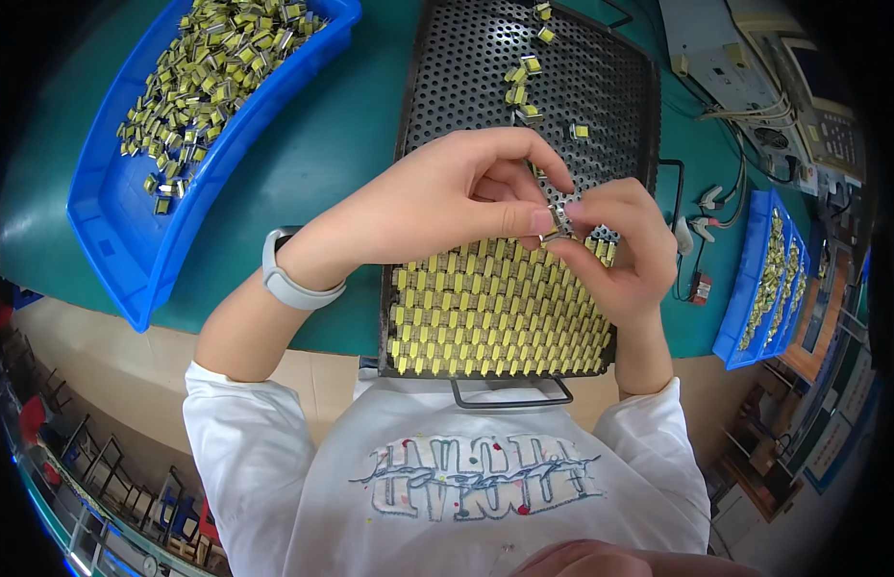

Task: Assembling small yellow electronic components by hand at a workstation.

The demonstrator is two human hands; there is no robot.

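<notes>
Above a black perforated metal tray, my two hands meet at a small metal-and-yellow component, which looks like a tiny transformer. The thumb and fingers of my left hand pinch it from one side. From the other side, my right hand grips it between thumb and fingers. Fingertips cover much of the part. Below my hands, the near half of the tray holds tight, even rows of similar yellow-topped components. Several loose components lie scattered on its far half, with one apart at the right.
A blue bin heaped with components stands at the left on the green table. More blue bins of components are at the right. Clip leads and an instrument lie beyond the tray. A wire handle juts toward me.
</notes>
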